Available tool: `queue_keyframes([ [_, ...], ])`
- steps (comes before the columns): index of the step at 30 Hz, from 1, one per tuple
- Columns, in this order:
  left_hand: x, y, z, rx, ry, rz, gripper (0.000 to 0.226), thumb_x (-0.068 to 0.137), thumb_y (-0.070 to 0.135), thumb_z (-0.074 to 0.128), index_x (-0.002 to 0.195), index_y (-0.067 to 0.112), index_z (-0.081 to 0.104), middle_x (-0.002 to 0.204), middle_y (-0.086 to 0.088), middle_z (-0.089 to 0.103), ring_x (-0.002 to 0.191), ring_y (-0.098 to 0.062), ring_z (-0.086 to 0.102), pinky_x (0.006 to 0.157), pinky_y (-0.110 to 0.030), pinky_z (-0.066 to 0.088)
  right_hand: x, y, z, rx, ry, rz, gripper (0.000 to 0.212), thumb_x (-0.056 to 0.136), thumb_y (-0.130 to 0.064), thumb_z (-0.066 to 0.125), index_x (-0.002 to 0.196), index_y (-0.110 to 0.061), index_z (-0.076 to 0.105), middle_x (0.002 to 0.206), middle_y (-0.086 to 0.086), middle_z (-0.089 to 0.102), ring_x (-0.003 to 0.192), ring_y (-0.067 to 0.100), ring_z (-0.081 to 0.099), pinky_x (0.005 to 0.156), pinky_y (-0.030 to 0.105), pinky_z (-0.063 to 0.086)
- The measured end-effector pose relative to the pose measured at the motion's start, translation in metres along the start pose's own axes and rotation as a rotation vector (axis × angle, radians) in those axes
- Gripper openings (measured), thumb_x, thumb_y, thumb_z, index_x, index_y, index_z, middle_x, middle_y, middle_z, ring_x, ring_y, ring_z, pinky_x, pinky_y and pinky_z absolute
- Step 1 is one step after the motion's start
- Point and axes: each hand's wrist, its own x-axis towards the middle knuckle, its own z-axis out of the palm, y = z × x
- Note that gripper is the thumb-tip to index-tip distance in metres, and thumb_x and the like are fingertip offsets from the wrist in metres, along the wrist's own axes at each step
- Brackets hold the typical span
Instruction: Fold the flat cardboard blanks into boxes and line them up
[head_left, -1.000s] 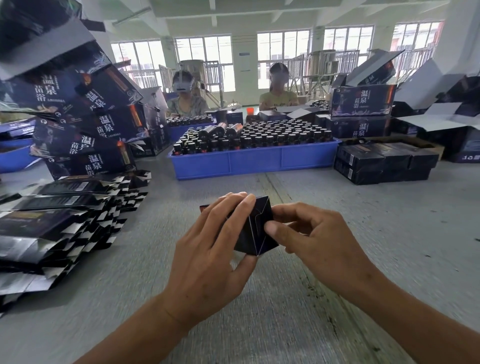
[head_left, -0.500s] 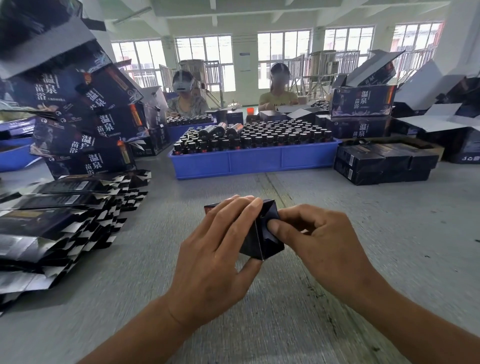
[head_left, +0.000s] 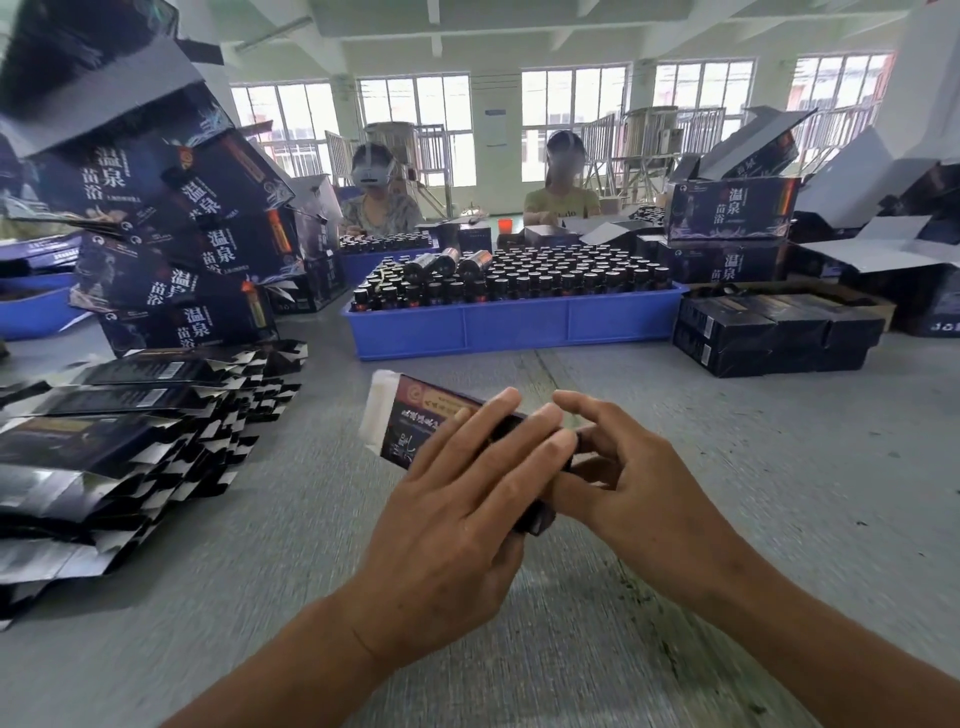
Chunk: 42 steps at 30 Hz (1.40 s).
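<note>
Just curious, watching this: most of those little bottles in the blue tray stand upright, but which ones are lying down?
The few silvery bottles lying on their sides on top of the upright ones, near the blue tray's far left end. The rest stand upright showing dark caps.

The left hand (head_left: 457, 514) hides most of the box (head_left: 415, 421); its print is blurred. The picture's left edge cuts the flat blanks (head_left: 104, 457).

Bright daylight from rear windows (head_left: 415, 130); wide-angle edges bend, foreground perhaps slightly motion-blurred.
</note>
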Motion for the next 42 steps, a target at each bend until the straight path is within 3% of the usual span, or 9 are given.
queue_keyframes([
  [3, 0.0, 0.001, 0.001, -0.022, 0.07, -0.122, 0.08, 0.081, 0.008, 0.066, 0.153, 0.015, 0.032, 0.161, -0.007, 0.034, 0.151, -0.027, 0.027, 0.117, -0.051, 0.034, 0.006, 0.003, -0.003, 0.121, 0.058, 0.123, 0.06, 0.076, -0.026, 0.081, 0.129, -0.036, 0.053, 0.105, -0.005, 0.07, 0.088, 0.006, 0.071, 0.073, 0.024, 0.06],
  [6, 0.002, -0.005, -0.004, -0.154, 0.234, -0.534, 0.056, 0.092, 0.036, 0.06, 0.144, 0.024, 0.041, 0.146, 0.006, 0.044, 0.134, -0.011, 0.044, 0.106, -0.03, 0.041, 0.009, 0.006, -0.007, 0.232, 0.014, 0.25, 0.049, 0.071, -0.017, 0.082, 0.114, -0.027, 0.061, 0.101, 0.002, 0.073, 0.091, 0.016, 0.072, 0.079, 0.034, 0.062],
  [8, 0.007, -0.008, -0.008, -0.452, 0.244, -0.831, 0.058, 0.089, 0.06, 0.062, 0.138, 0.036, 0.042, 0.131, 0.016, 0.053, 0.116, 0.002, 0.055, 0.094, -0.02, 0.045, 0.008, 0.008, -0.007, 0.226, -0.062, 0.286, 0.047, 0.07, -0.016, 0.084, 0.11, -0.027, 0.062, 0.1, -0.002, 0.074, 0.093, 0.014, 0.073, 0.079, 0.031, 0.062],
  [11, 0.011, -0.017, -0.01, -0.982, 0.2, -1.048, 0.074, 0.069, 0.06, 0.07, 0.136, 0.039, 0.049, 0.115, 0.013, 0.071, 0.103, 0.001, 0.067, 0.077, -0.018, 0.056, 0.005, 0.01, -0.001, 0.115, -0.181, 0.275, 0.053, 0.064, -0.031, 0.089, 0.11, -0.031, 0.064, 0.102, -0.016, 0.074, 0.094, 0.002, 0.071, 0.08, 0.024, 0.057],
  [15, 0.011, -0.016, -0.012, -1.072, 0.175, -1.001, 0.063, 0.071, 0.046, 0.076, 0.131, 0.044, 0.057, 0.116, 0.018, 0.071, 0.104, -0.004, 0.07, 0.074, -0.019, 0.058, 0.005, 0.011, 0.0, 0.084, -0.173, 0.218, 0.038, 0.077, -0.045, 0.083, 0.109, -0.04, 0.063, 0.105, -0.03, 0.07, 0.098, -0.01, 0.066, 0.073, 0.01, 0.054],
  [21, 0.01, -0.005, -0.01, -1.048, 0.169, -0.932, 0.068, 0.07, 0.032, 0.082, 0.127, 0.048, 0.049, 0.114, 0.019, 0.071, 0.103, -0.006, 0.071, 0.083, -0.023, 0.059, 0.01, 0.009, -0.011, 0.295, 0.041, 0.048, 0.056, 0.07, -0.038, 0.079, 0.123, -0.032, 0.061, 0.116, -0.019, 0.072, 0.108, -0.001, 0.067, 0.078, 0.008, 0.052],
  [30, 0.006, 0.0, -0.01, -0.886, 0.217, -0.776, 0.066, 0.078, 0.031, 0.079, 0.126, 0.063, 0.045, 0.125, 0.025, 0.063, 0.106, -0.008, 0.07, 0.086, -0.028, 0.059, 0.011, 0.006, -0.01, 0.289, 0.055, -0.004, 0.039, 0.07, -0.037, 0.078, 0.107, -0.039, 0.064, 0.114, -0.014, 0.073, 0.106, 0.007, 0.07, 0.091, 0.033, 0.056],
  [36, 0.001, -0.002, -0.009, -0.876, 0.188, -0.729, 0.06, 0.083, 0.034, 0.075, 0.133, 0.055, 0.05, 0.13, 0.012, 0.062, 0.111, -0.011, 0.068, 0.088, -0.032, 0.06, 0.007, 0.002, -0.009, 0.176, 0.023, -0.126, 0.048, 0.082, -0.034, 0.071, 0.118, -0.062, 0.055, 0.118, -0.029, 0.066, 0.108, -0.003, 0.066, 0.08, 0.012, 0.055],
  [42, 0.0, -0.003, -0.01, -0.867, 0.167, -0.718, 0.049, 0.084, 0.037, 0.074, 0.126, 0.053, 0.055, 0.127, 0.006, 0.066, 0.114, -0.01, 0.066, 0.086, -0.028, 0.059, 0.003, -0.001, -0.008, 0.028, -0.033, -0.199, 0.047, 0.092, -0.036, 0.061, 0.128, -0.064, 0.052, 0.127, -0.035, 0.059, 0.116, -0.01, 0.058, 0.081, 0.006, 0.05],
])
